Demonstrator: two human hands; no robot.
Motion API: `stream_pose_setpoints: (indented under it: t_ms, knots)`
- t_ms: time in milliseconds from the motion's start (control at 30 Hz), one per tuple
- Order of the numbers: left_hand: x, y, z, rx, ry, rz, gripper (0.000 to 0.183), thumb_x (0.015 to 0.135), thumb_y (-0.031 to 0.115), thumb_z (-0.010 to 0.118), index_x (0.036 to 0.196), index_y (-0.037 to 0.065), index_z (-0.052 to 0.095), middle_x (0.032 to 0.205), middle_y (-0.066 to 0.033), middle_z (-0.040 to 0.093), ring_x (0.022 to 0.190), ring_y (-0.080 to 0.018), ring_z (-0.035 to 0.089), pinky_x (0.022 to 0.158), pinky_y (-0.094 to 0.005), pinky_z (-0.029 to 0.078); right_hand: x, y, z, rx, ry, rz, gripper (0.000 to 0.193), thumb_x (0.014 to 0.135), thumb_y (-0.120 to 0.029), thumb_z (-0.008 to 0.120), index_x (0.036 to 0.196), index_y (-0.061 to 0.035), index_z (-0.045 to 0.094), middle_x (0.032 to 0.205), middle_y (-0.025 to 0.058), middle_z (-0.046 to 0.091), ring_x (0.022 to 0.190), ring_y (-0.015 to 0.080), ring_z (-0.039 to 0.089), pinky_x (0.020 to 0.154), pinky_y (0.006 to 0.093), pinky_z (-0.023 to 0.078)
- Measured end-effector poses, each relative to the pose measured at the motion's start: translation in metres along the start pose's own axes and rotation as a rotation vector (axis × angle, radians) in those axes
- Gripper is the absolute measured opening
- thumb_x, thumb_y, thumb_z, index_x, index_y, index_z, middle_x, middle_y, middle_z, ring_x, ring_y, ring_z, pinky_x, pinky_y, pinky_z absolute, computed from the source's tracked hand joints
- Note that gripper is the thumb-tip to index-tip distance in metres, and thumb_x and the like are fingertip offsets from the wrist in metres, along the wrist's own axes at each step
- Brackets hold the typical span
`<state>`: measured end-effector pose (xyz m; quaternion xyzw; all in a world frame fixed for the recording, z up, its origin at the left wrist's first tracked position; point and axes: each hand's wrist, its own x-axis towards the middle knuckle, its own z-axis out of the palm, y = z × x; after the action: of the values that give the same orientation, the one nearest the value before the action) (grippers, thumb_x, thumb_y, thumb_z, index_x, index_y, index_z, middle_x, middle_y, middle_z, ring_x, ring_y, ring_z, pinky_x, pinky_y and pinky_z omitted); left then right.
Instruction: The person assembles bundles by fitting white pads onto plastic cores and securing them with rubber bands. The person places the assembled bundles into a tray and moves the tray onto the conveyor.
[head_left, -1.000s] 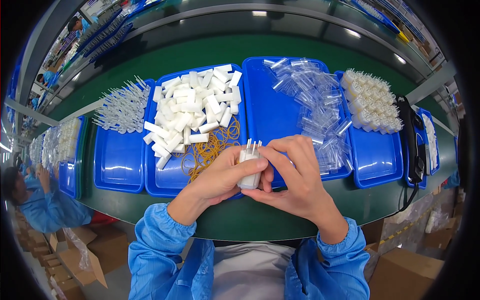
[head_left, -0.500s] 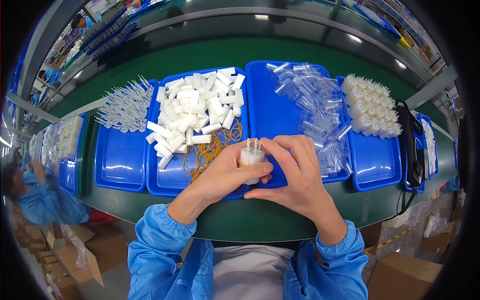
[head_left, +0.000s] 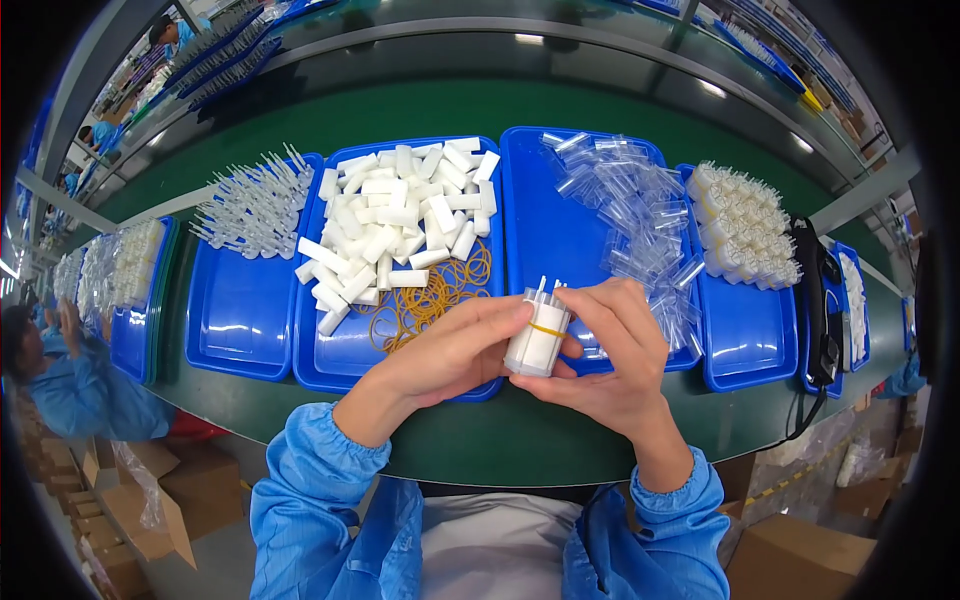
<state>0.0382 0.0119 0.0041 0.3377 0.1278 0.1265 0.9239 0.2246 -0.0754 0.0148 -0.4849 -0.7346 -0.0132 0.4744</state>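
Observation:
Between my hands is a small bundle of clear plastic tubes (head_left: 537, 345) with white pieces inside and thin white stems sticking out of the top. A yellow-brown rubber band runs round its upper part, and the bundle leans slightly. My left hand (head_left: 440, 355) is closed round the left side and back, its thumb near the top. My right hand (head_left: 618, 350) grips the bundle from the right, index finger at the top by the stems and thumb under the lower end. Behind them, loose rubber bands (head_left: 425, 305) and white blocks (head_left: 385, 215) lie in a blue tray (head_left: 325, 372).
Loose clear tubes (head_left: 640, 215) fill the right part of another blue tray (head_left: 535, 225). Banded bundles (head_left: 742, 225) stand at the right, stemmed white parts (head_left: 255, 210) at the left. A black device (head_left: 825, 320) with a cord lies far right. A co-worker (head_left: 85, 385) sits at left.
The bundle has shifted right and slightly down, tilting so that its band and side now show. My left thumb has moved up it; my right thumb has come under its lower end.

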Motion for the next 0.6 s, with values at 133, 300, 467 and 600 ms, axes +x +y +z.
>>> stream_pose_setpoints:
  t_ms: [133, 300, 467, 600]
  knots:
    - [-0.001, 0.002, 0.006, 0.105, 0.070, 0.104, 0.042, 0.105, 0.028, 0.057, 0.134, -0.001, 0.053, 0.118, -0.0147, 0.067, 0.106, -0.0222, 0.069, 0.092, -0.0336, 0.057, 0.005, -0.007, -0.001, -0.011, -0.029, 0.068, 0.081, 0.050, -0.026, 0.098, 0.121, -0.0014, 0.066, 0.108, 0.0127, 0.064, 0.097, 0.0288, 0.061, 0.079, 0.0379, 0.049]
    - [0.002, -0.003, 0.004, 0.340, 0.262, 0.175, 0.033, 0.096, 0.019, 0.072, 0.121, 0.002, 0.057, 0.110, -0.0091, 0.070, 0.102, -0.0149, 0.068, 0.087, -0.0286, 0.056, -0.001, -0.003, 0.006, -0.096, -0.073, 0.011, 0.079, 0.054, -0.025, 0.096, 0.124, -0.0034, 0.065, 0.111, 0.0089, 0.063, 0.098, 0.0272, 0.057, 0.084, 0.0392, 0.045]
    - [-0.001, -0.004, 0.001, 0.360, 0.246, 0.162, 0.034, 0.096, 0.020, 0.073, 0.120, 0.002, 0.057, 0.112, -0.0088, 0.070, 0.102, -0.0139, 0.068, 0.087, -0.0278, 0.056, -0.002, 0.000, 0.007, -0.006, -0.043, 0.005, 0.074, 0.054, -0.022, 0.096, 0.120, -0.0036, 0.068, 0.110, 0.0079, 0.065, 0.097, 0.0261, 0.058, 0.082, 0.0392, 0.045]
    - [0.000, 0.003, 0.013, 0.089, 0.140, 0.046, 0.039, 0.096, 0.020, 0.072, 0.126, 0.001, 0.057, 0.113, -0.0097, 0.070, 0.105, -0.0149, 0.068, 0.089, -0.0295, 0.056, -0.002, -0.002, 0.002, 0.059, 0.001, 0.036, 0.077, 0.053, -0.023, 0.097, 0.121, -0.0031, 0.067, 0.111, 0.0093, 0.065, 0.098, 0.0263, 0.059, 0.082, 0.0390, 0.046]
